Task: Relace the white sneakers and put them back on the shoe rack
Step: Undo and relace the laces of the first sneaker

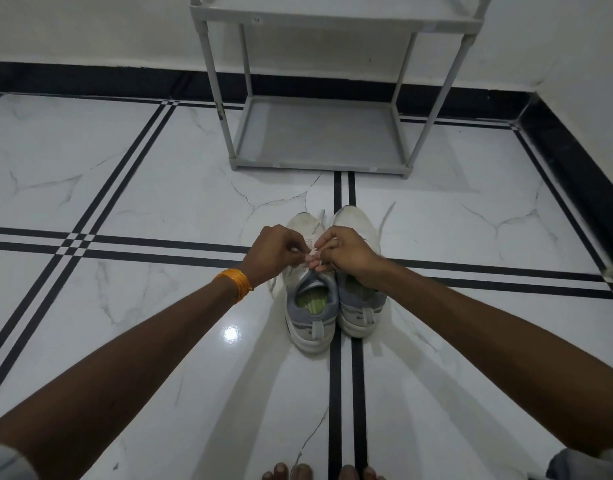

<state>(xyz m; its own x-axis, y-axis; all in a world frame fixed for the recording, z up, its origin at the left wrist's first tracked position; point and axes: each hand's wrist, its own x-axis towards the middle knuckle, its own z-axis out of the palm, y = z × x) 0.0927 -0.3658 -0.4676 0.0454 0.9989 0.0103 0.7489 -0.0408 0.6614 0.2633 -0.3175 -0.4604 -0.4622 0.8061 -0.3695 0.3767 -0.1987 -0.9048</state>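
One glossy tiled floor (125,188) carries everything, and that's your first risk: tug hard and a sneaker could skid, since nothing pins it down. Grey shoe rack (319,167) stands ahead by the wall, well apart from the pair. What stands in your way there is mainly its own front posts, which narrow the opening, so a careless placement could clip one. White sneakers sit side by side on the floor, touching, heels toward you: left sneaker (310,323) is being worked, right sneaker (362,317) waits. Your left hand (274,251) and right hand (350,252) both pinch the lace (312,259) above the left sneaker's tongue. Your right wrist hangs over the right sneaker, so a bump may shove it. If the pinch slips, the lace could back out or cinch unevenly; eyelets are hidden by fingers, can't tell. Loose lace end (386,216) trails by the right sneaker's toe, a likely snag when lifting. Toes (298,472) at the bottom edge, orange thread band (234,280) on your left wrist.
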